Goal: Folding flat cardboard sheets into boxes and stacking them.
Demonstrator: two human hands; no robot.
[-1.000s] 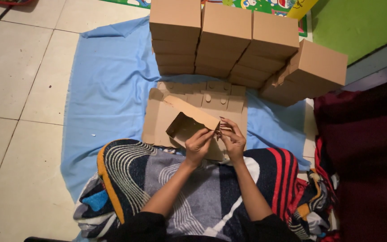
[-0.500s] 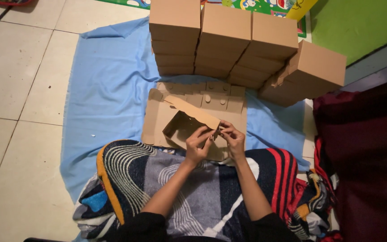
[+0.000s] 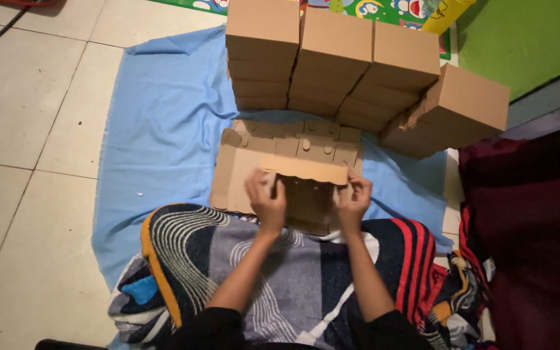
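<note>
I hold a half-folded brown cardboard box [image 3: 307, 185] just above my lap. My left hand [image 3: 265, 201] grips its left side and my right hand [image 3: 354, 198] grips its right side, with a scalloped flap standing up between them. Under it lies a stack of flat die-cut cardboard blanks [image 3: 273, 139] on the blue cloth [image 3: 163, 123].
Several finished cardboard boxes [image 3: 332, 58] are stacked behind the blanks, and one [image 3: 461, 110] leans at the right. A striped patterned cloth [image 3: 241, 272] covers my lap. Tiled floor [image 3: 27, 129] lies left; a dark red fabric [image 3: 533, 233] lies right.
The box was turned from a slanted position to square in front of me. My hands moved apart from its centre to its two sides.
</note>
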